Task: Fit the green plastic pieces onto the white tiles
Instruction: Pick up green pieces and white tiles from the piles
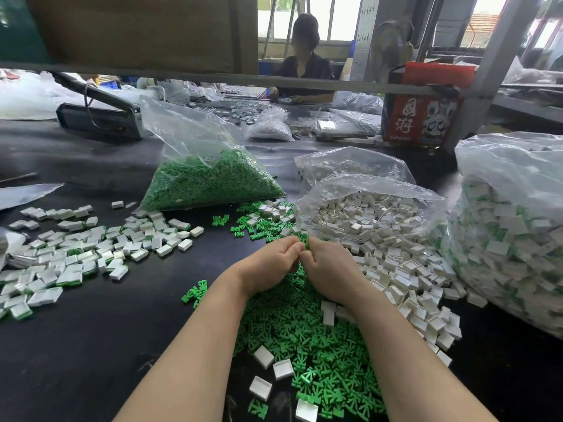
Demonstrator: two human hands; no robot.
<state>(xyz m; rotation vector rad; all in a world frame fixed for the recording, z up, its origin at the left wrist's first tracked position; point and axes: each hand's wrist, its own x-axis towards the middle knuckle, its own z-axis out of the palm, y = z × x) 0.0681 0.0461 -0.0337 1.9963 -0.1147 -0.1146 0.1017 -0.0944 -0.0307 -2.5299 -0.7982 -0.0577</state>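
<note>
My left hand [271, 266] and my right hand [329, 269] meet above the black table, fingers curled toward each other. Between their fingertips they pinch a green plastic piece [305, 245]; whether a white tile is held with it is hidden by the fingers. Below my wrists lies a heap of loose green pieces [307, 345] with a few white tiles [263, 356] on it. Loose white tiles [396, 275] spread to the right of my right hand. At the left lies a scatter of tiles with green edges [73, 254].
A clear bag of green pieces [210, 181] stands behind the hands. An open bag of white tiles [374, 217] lies right of it, and a large bag of tiles and green pieces [511, 239] fills the right edge. Another person [304, 62] sits across the table beside a red box [423, 114].
</note>
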